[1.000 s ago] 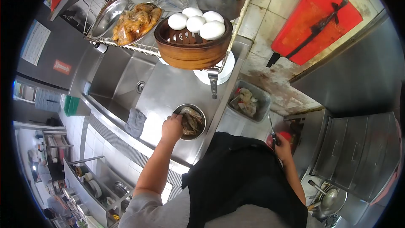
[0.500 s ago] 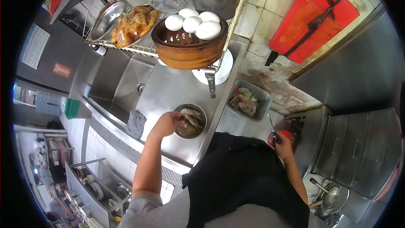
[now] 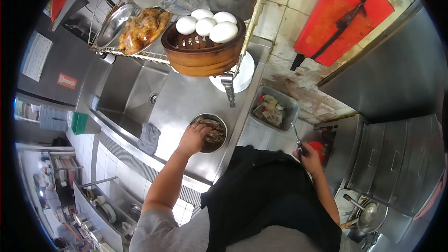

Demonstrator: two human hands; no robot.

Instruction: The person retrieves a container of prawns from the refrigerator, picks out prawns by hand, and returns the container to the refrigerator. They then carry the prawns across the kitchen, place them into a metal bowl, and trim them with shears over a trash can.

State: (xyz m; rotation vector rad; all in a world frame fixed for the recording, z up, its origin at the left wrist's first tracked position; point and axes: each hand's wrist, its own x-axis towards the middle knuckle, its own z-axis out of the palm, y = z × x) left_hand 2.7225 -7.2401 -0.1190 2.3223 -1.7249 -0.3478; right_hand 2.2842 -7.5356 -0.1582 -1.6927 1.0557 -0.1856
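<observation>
A round metal bowl [image 3: 225, 135] stands on the steel counter with several raw, greyish-brown shrimp [image 3: 214, 133] inside. My left hand [image 3: 193, 139] reaches over the bowl's left rim, its fingers curled down onto the shrimp; the fingertips are partly hidden. To the right, away from the counter, my right hand [image 3: 310, 157] is closed around the dark handle of what look like scissors [image 3: 297, 135], with the slim metal blades pointing up and away from me.
A grey bin [image 3: 291, 116] with scraps sits right of the counter. Above the counter, a wire rack [image 3: 158, 57] carries a wooden steamer [image 3: 200, 60] with several white eggs. A grey cloth [image 3: 149, 137] lies left of the bowl, near the sink [image 3: 133, 88]. Plates [image 3: 247, 72] are under the rack.
My left hand has moved deeper over the bowl, from pinching at its left side to curling onto the shrimp. My right hand and the scissors have shifted slightly left. The view has tilted a little.
</observation>
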